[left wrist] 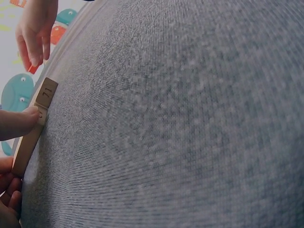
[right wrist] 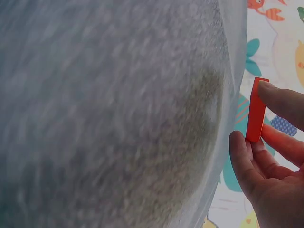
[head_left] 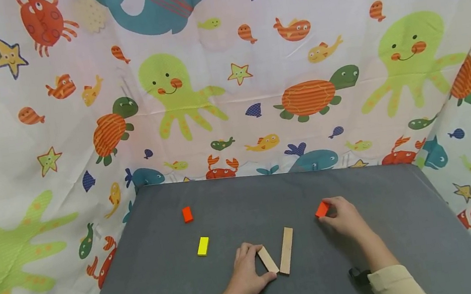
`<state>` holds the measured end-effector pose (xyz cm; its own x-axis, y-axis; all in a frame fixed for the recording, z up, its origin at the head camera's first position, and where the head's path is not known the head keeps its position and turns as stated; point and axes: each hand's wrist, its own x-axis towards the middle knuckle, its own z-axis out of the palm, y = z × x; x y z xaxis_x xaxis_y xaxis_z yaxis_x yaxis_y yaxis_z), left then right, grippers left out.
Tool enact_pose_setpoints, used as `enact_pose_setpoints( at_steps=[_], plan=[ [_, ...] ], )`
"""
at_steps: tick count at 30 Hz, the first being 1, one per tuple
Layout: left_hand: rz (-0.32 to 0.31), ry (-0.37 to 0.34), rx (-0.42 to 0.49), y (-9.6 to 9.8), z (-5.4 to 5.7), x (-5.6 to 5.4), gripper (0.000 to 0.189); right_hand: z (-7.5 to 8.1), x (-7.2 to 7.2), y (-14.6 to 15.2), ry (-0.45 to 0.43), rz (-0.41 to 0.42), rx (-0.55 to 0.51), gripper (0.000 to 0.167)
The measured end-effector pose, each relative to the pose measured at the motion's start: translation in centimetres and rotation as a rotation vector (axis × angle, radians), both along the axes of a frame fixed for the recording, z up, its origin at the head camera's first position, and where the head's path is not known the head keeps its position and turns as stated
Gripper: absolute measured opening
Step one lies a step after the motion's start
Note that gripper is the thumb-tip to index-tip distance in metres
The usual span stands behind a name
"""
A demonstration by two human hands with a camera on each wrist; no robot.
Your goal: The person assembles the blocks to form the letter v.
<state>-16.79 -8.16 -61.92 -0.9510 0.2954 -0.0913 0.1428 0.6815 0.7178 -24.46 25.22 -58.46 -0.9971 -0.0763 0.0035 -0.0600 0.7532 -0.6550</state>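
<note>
My left hand (head_left: 248, 271) holds a plain wooden block (head_left: 268, 259) lengthwise, thumb at its near end and fingertips at the far end. Just right of it lies another, longer-looking wooden block (head_left: 286, 251); their near ends almost meet, forming a narrow V. Printed digits show on the end of a wooden block (left wrist: 46, 93) in the left wrist view. Over on the right, an orange-red block (right wrist: 256, 110) is pinched between the thumb and fingers of my right hand (head_left: 345, 217). In the right wrist view it appears raised off the tabletop.
A red-orange block (head_left: 188, 214) lies at the back left of the grey tabletop (head_left: 147, 292), with a yellow block (head_left: 203, 246) nearer. A small black object (head_left: 359, 276) sits by the right wrist. Behind and beside the table hangs a sea-animal curtain (head_left: 208, 85).
</note>
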Motion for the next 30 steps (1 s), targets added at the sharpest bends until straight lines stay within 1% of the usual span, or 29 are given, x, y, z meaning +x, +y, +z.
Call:
enact_pose_setpoints(
  at_steps=[4, 10, 17, 23, 30],
  plan=[
    [-0.007, -0.010, -0.002, 0.0, 0.0, 0.1, 0.075, 0.1, -0.1, -0.7, 0.001, 0.002, 0.000, 0.060],
    [0.001, -0.026, -0.003, 0.1, 0.3, 0.1, 0.075, 0.0, -0.3, -1.4, 0.014, 0.006, -0.012, 0.059],
    [-0.004, -0.024, -0.003, 0.1, 0.4, 0.1, 0.076, 0.0, -0.6, -2.0, 0.011, 0.004, -0.014, 0.060],
    [-0.003, -0.031, 0.000, 0.1, 0.2, 0.0, 0.076, 0.3, -0.8, -2.6, 0.006, 0.018, 0.003, 0.059],
    [0.006, -0.016, 0.002, 0.1, -0.2, -0.1, 0.075, 0.4, -1.0, -3.1, 0.004, 0.020, 0.007, 0.060]
  ],
)
